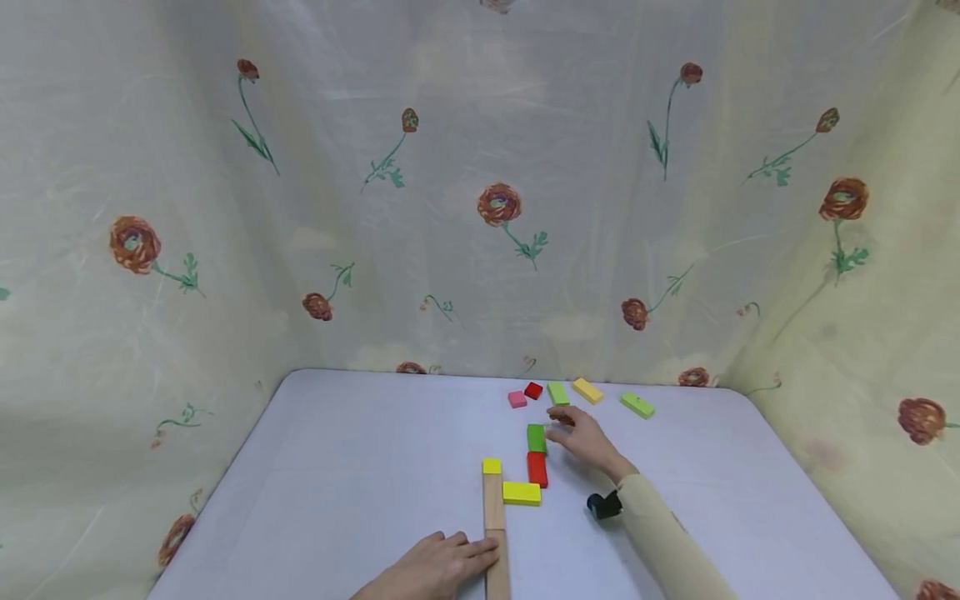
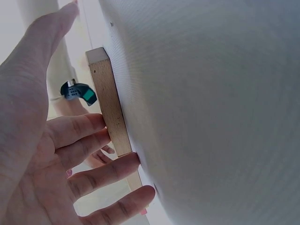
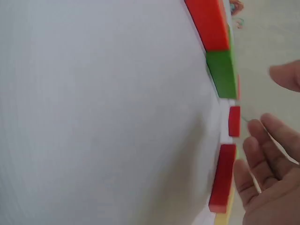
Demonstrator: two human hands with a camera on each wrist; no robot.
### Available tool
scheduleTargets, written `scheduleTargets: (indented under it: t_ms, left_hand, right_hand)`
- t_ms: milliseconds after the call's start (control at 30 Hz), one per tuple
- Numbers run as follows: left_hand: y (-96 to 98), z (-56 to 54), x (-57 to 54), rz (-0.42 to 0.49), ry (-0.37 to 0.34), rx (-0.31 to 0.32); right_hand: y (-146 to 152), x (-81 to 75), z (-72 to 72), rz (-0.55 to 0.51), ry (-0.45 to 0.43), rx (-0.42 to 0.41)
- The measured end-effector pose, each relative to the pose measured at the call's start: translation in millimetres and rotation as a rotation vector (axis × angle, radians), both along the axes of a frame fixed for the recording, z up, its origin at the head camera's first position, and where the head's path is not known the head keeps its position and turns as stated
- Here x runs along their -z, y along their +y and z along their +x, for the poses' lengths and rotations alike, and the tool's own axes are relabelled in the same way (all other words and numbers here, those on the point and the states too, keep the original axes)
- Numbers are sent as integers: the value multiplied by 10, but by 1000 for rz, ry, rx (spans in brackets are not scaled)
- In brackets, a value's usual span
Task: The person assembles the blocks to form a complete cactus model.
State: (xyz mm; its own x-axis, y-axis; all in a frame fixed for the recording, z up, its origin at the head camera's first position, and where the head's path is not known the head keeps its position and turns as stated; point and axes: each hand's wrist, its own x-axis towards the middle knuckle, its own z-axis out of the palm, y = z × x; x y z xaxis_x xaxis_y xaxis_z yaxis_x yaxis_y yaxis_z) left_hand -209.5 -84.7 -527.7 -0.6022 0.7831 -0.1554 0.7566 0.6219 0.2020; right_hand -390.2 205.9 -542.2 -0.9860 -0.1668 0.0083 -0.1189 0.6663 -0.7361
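Observation:
My left hand [image 1: 442,567] lies beside a line of plain wooden blocks [image 1: 493,502], its extended fingertips touching their side. In the left wrist view the left hand [image 2: 61,154] has its fingers spread against a wooden block [image 2: 110,103]. A yellow block [image 1: 491,466] tops the line and another yellow block [image 1: 522,493] juts right from it. Above that, a red block [image 1: 537,469] and a green block [image 1: 536,437] form a column. My right hand [image 1: 587,437] hovers just right of the green block, holding nothing. A long red block [image 3: 222,178] lies near the right hand's fingers [image 3: 262,154].
Toward the back lie a pink block [image 1: 517,399], a small red block [image 1: 533,390], light green blocks [image 1: 558,393] and a pale yellow block [image 1: 587,390]. A black device [image 1: 603,505] is strapped at the right wrist. A flowered curtain [image 1: 450,250] surrounds the white table [image 1: 360,467].

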Motion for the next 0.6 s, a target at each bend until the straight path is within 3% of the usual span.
scheduleTargets:
  t_ms: [333,600]
  left_hand:
    - [5,8,-31,-29,-12,-31]
    - [21,12,-16,-21,-11,-23]
  right_hand:
    - [135,-101,-101,-175,68,379]
    - [-23,-30,-94,-134,45,621]
